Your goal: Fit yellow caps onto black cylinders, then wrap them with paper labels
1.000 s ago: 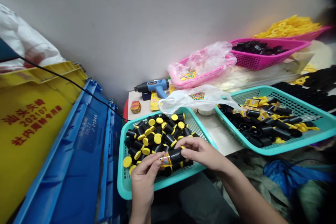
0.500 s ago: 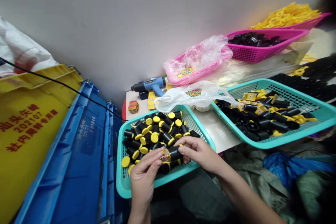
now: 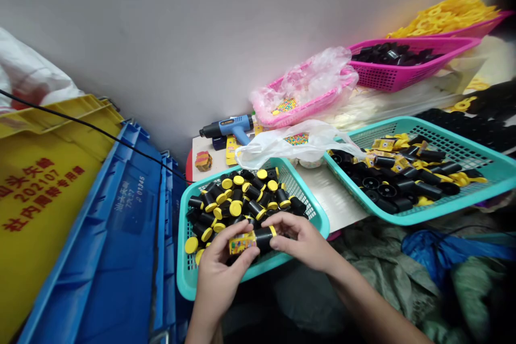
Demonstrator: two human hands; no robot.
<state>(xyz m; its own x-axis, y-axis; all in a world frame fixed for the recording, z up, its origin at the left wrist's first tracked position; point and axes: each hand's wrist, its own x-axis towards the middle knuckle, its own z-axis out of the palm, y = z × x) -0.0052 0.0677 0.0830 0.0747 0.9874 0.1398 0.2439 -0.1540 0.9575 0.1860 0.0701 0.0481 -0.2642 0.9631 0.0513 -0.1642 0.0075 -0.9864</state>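
Observation:
A small black tube (image 3: 264, 240) lies sideways between my hands above the near side of a turquoise basket (image 3: 322, 220). Around its left part is a yellow printed wrapper (image 3: 242, 243), and a yellow rim shows at its right end. My left hand (image 3: 217, 271) is closed around the wrapped part, thumb in front and fingers behind. The thumb and fingers of my right hand (image 3: 304, 242) pinch the tube's yellow-rimmed end. Below them, the basket holds many black tubes with yellow caps (image 3: 236, 208).
A second turquoise basket (image 3: 407, 219) to the right contains black and yellow parts. Behind are a blue heat gun (image 3: 229, 128), a plastic bag (image 3: 262, 150) of coloured beads and pink baskets (image 3: 382, 78). Blue crates (image 3: 97, 242) and a yellow crate (image 3: 36, 183) stand at left.
The tube has turned and shifted slightly left, so more wrapper and the yellow right end show. My left hand now wraps farther around it; my right fingers have moved to its end.

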